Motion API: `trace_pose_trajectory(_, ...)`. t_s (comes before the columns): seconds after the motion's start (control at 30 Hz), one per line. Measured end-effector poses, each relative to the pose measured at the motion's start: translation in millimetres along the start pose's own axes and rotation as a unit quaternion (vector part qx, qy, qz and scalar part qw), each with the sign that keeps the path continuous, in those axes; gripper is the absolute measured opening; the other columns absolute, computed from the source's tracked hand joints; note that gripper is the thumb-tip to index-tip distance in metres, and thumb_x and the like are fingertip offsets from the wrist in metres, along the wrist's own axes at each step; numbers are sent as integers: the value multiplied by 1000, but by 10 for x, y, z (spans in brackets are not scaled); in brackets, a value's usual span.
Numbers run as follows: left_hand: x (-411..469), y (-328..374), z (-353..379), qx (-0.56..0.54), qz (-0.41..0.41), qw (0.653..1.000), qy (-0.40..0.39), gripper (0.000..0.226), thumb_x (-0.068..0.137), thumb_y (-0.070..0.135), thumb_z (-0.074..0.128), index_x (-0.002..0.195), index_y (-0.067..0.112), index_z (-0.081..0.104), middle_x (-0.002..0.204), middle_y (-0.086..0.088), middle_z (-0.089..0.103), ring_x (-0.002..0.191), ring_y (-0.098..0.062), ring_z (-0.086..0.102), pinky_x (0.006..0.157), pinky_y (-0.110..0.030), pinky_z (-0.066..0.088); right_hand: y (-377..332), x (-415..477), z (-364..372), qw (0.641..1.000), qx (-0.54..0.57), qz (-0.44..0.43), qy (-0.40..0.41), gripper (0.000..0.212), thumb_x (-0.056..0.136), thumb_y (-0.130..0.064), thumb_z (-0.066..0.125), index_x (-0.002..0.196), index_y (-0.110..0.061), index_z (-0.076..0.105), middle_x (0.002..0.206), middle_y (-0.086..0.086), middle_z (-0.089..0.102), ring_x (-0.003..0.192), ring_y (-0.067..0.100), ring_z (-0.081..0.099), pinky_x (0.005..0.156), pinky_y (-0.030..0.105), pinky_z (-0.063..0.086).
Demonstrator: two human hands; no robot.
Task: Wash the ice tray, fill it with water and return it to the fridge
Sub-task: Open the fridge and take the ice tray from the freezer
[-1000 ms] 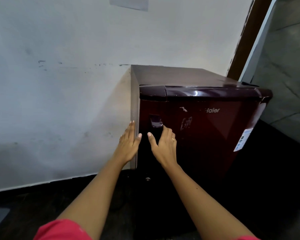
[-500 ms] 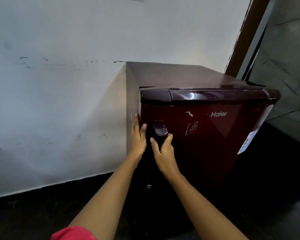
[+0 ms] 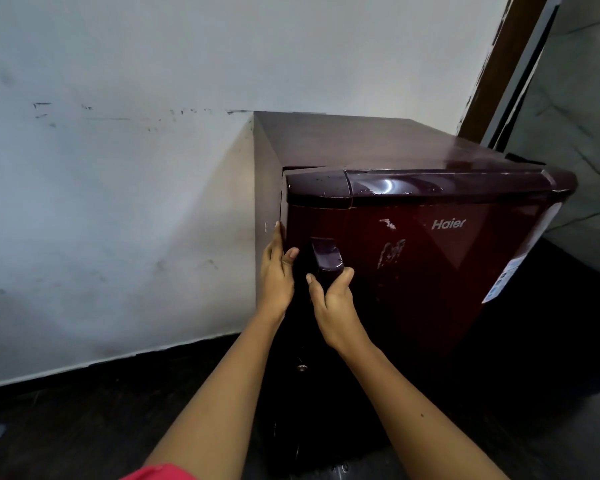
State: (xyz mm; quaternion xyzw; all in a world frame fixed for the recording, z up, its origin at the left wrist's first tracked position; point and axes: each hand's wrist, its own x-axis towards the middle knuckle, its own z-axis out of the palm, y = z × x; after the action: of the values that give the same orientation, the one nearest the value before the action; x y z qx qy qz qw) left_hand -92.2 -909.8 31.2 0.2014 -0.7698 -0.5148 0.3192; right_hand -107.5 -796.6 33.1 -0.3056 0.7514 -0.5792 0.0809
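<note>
White, scuffed wall [image 3: 118, 202] is filling most of what we are seeing, and it is meeting a dark floor [image 3: 66, 410] below. A brown door frame [image 3: 499, 64] is running up at the far right. The dark red fridge [image 3: 430, 289], a small one, is standing on the floor with its back against the wall, and we are looking down on its top and its front door. A silver Haier logo [image 3: 448, 224] is showing on the door, with a pale sticker [image 3: 506, 278] near the door's right edge and scratched patches between logo and handle.

We are reaching out with both bare arms. Our left hand [image 3: 276, 275] is lying flat along the fridge's left front corner, its fingers straight and together against the side panel while the thumb is resting on the door's edge. Our right hand [image 3: 335, 299] is gripping the handle [image 3: 326, 252] from below, its fingers curling round the handle's lower end and the thumb pointing up beside it. The two hands are sitting just beside each other.

A small round keyhole [image 3: 302, 367] is showing lower on the door, between our forearms. A red sleeve [image 3: 160, 472] is peeking in at the bottom edge on the left arm.
</note>
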Motion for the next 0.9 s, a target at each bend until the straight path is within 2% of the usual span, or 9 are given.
trace_pose_trajectory(0.1, -30, 7, -20, 6, 4, 1000, 3, 52, 99, 34, 30, 149, 30, 15, 139, -13, 42, 127, -26, 44, 103, -43, 39, -54, -43, -39, 1000, -10, 23, -4, 20, 97, -33, 44, 96, -22, 27, 107, 5, 52, 92, 13, 56, 70, 23, 46)
trace_pose_trajectory(0.27, -330, 86, -5, 35, -4, 999, 2, 55, 99, 33, 31, 148, 33, 6, 134, -12, 36, 111, -14, 44, 91, -24, 35, -82, -309, -210, 999, -29, 21, -14, 22, 97, -36, 43, 98, -21, 27, 106, 1, 50, 92, 9, 54, 70, 19, 47)
trace_pose_trajectory(0.33, -508, 149, 0, 56, -14, 998, -2, 58, 97, 38, 33, 147, 35, 3, 134, -11, 33, 110, -18, 46, 86, -25, 36, -67, -472, -306, 999, -31, 23, -21, 23, 96, -38, 43, 97, -24, 26, 107, 4, 52, 90, 12, 56, 68, 21, 46)
trace_pose_trajectory(0.4, -707, 219, 5, 67, -13, 998, -11, 62, 95, 42, 34, 146, 37, 0, 128, -8, 33, 104, -15, 44, 84, -24, 35, -65, -644, -418, 999, -25, 27, -25, 22, 95, -38, 44, 98, -25, 26, 108, 6, 54, 91, 14, 58, 67, 21, 45)
trace_pose_trajectory(0.57, -1212, 395, 72, -10, -5, 1000, -14, 69, 91, 37, 48, 139, 42, 0, 113, -5, 30, 107, -11, 41, 91, -19, 33, -84, -1112, -720, 999, -6, 32, -10, 18, 96, -32, 45, 100, -27, 28, 109, 6, 57, 93, 13, 61, 65, 16, 46)
trace_pose_trajectory(0.67, -1523, 478, 147, 3, -3, 1000, -8, 81, 77, 64, 55, 136, 50, 1, 111, -3, 33, 104, -12, 45, 81, -18, 38, -77, -1408, -931, 1000, -11, 23, 6, 20, 97, -27, 44, 110, -23, 30, 117, 2, 52, 102, 9, 56, 68, 7, 44)
trace_pose_trajectory(0.73, -1742, 559, 213, -2, -14, 1000, -4, 102, 55, 82, 51, 136, 53, -3, 110, -2, 35, 99, -11, 46, 75, -17, 38, -48, -1611, -1070, 1000, -20, 13, 18, 38, 97, -27, 43, 129, -15, 27, 129, 0, 42, 115, 9, 48, 77, 3, 40)
trace_pose_trajectory(0.83, -1996, 650, 336, -21, -36, 999, -6, 124, 33, 97, 45, 135, 54, -11, 110, -2, 34, 97, -14, 47, 81, -28, 40, 8, -1882, -1255, 999, -21, 7, 43, 58, 98, -30, 41, 146, -12, 13, 142, -4, 29, 127, 6, 35, 91, 8, 33)
trace_pose_trajectory(0.9, -2159, 718, 430, -16, -23, 999, -23, 123, 29, 99, 43, 134, 55, -4, 104, 0, 33, 94, -13, 46, 84, -26, 41, 52, -2050, -1415, 998, -26, 0, 62, 58, 98, -31, 40, 147, -13, 14, 139, -6, 30, 123, 1, 36, 85, 2, 33)
